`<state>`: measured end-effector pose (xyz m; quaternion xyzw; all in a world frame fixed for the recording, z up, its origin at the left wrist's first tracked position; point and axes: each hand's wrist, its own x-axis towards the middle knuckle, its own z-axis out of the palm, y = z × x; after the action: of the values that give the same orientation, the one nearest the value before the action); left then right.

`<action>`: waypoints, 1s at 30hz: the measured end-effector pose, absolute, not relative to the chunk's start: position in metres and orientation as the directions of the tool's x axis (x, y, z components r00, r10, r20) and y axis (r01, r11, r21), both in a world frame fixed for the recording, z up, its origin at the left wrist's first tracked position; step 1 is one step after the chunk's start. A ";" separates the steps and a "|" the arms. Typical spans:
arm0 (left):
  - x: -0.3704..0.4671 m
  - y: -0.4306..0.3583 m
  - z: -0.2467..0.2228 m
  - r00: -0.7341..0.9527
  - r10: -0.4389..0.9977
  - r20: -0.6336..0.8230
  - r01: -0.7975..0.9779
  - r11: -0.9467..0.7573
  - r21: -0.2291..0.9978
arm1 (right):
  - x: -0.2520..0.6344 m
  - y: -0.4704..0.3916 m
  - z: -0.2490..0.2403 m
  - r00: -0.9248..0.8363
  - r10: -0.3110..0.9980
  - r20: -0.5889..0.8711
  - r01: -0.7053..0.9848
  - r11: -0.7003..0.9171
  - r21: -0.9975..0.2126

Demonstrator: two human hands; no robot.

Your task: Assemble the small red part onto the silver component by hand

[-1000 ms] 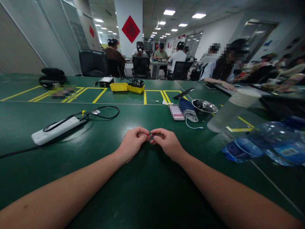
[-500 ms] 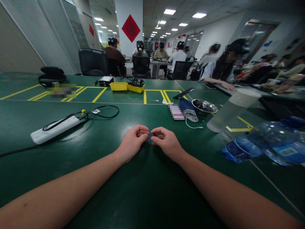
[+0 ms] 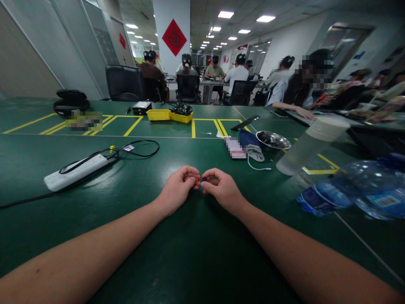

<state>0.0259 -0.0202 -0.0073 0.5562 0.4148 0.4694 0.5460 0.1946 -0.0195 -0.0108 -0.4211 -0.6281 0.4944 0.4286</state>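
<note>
Over the green table (image 3: pixel 152 253), my left hand (image 3: pixel 179 188) and my right hand (image 3: pixel 223 190) face each other, fingertips nearly touching. A small orange piece (image 3: pixel 198 179) shows between the thumb and fingers of my left hand. My right hand is pinched around a tiny dark piece (image 3: pixel 204 179), mostly hidden by the fingers, so its kind is unclear.
At left lies a white power strip (image 3: pixel 76 172) with a black cable. Further back are yellow trays (image 3: pixel 158 115). On the right stand a metal bowl (image 3: pixel 273 141), a frosted bottle (image 3: pixel 311 145) and blue-labelled water bottles (image 3: pixel 322 197). A person's hand (image 3: pixel 304 113) rests beyond them.
An orange piece now shows at the fingertips of my left hand. Both hands have barely moved, and the view has shifted slightly.
</note>
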 end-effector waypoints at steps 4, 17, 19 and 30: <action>0.027 -0.021 -0.006 0.227 0.971 0.073 -0.040 -0.065 0.997 | 0.195 -0.019 -0.013 -0.280 0.950 0.138 0.112 0.175 -0.978; 0.024 -0.020 -0.008 0.216 0.969 0.117 0.070 -0.135 0.988 | 0.194 -0.020 -0.011 -0.222 0.962 0.161 0.180 0.203 -0.962; 0.024 -0.021 -0.007 0.209 0.972 0.103 0.071 -0.120 0.990 | 0.195 -0.020 -0.011 -0.213 0.962 0.173 0.187 0.214 -0.959; 0.026 -0.021 -0.006 0.207 0.977 0.042 -0.039 -0.035 0.999 | 0.196 -0.022 -0.012 -0.251 0.955 0.156 0.150 0.198 -0.969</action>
<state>0.0263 -0.0212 -0.0058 0.5502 0.4264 0.4632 0.5485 0.1958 -0.0217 -0.0116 -0.4312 -0.6407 0.4638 0.4341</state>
